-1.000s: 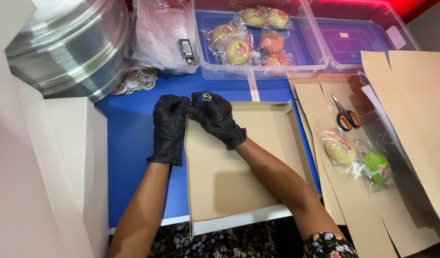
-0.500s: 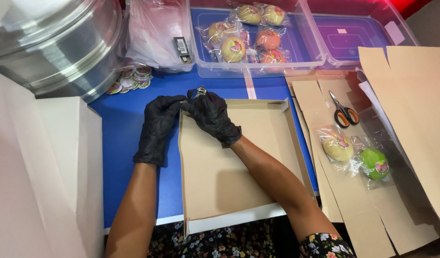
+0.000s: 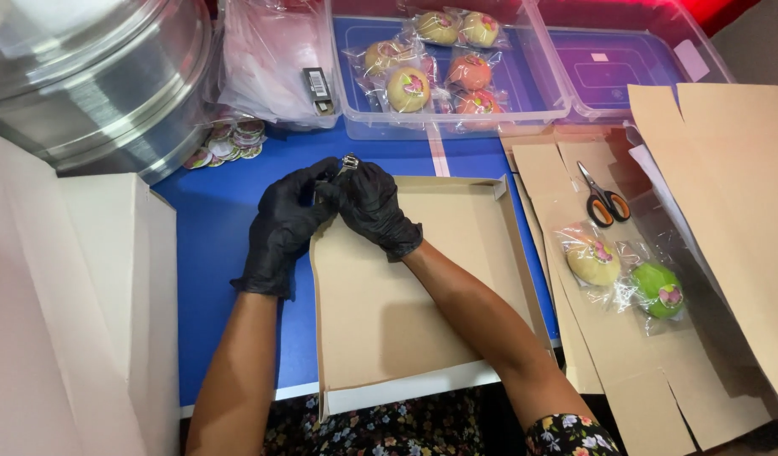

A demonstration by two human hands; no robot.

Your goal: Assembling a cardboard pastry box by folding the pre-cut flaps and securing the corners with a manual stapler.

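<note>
Where the far left corner of the shallow cardboard box tray [image 3: 423, 304] meets the blue table [image 3: 212, 228], both black-gloved hands are bunched together; the left hand [image 3: 283, 228] curls its fingers onto the corner from outside the tray, while the right hand [image 3: 374, 207] reaches across the tray's floor and pinches a small metal stapler [image 3: 348, 162] whose shiny tip pokes up just above the knuckles; the 2 hands touch each other at the corner, and whether the stapler is squeezed down on the cardboard cannot be told; the tray lies flat, its near edge showing white, its far right corner folded up.

Beyond the hands, 2 clear plastic bins stand side by side; the nearer-left one [image 3: 355, 118] holds about 5 wrapped round pastries [image 3: 408, 89] in yellow and orange tones; the right bin [image 3: 701, 59] shows only its blue-tinted bottom; a pile of clear plastic bags [image 3: 266, 59] sits to the left of them, with round stickers [image 3: 228, 145] beside it and a large metal steamer [image 3: 85, 76] at the far left; to the right, flat cardboard sheets [image 3: 727, 219] carry orange-handled scissors [image 3: 604, 201] and 2 wrapped pastries, 1 yellow [image 3: 593, 262] and 1 green [image 3: 658, 287], lying just beside each other; a white box [image 3: 110, 295] stands at the left edge.
</note>
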